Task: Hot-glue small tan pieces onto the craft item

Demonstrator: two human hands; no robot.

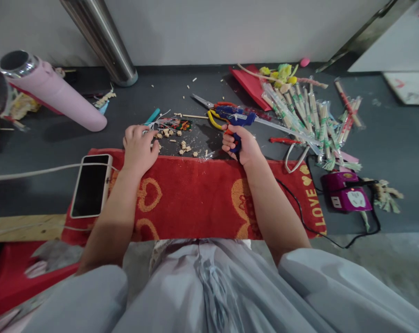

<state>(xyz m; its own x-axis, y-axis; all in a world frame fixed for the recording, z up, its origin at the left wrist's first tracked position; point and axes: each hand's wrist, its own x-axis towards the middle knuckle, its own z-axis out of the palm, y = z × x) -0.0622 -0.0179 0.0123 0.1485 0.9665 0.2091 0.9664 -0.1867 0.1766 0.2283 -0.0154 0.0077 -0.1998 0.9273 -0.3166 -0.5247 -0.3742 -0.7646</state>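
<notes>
My right hand [242, 142] is wrapped round the handle of a blue hot glue gun [235, 115], fingers at its orange trigger. A long clear glue stick [285, 128] sticks out of the gun's back. My left hand [140, 145] lies palm down at the towel's far edge, fingers curved and apart, thumb beside small pale wooden pieces [166, 133]. What is under its palm is hidden. White strings [164, 122] and a teal-handled tool [152, 116] lie just beyond its fingertips. Yellow-handled scissors [214, 121] lie beside the gun, partly covered by it.
A red towel [195, 199] covers the front edge. Left are a phone [91, 187], a pink bottle [60, 95] and a steel bottle [105, 41]. Wrapped sticks [308, 106], a red packet [249, 85] and a purple box [346, 192] with a black cable [301, 215] are right.
</notes>
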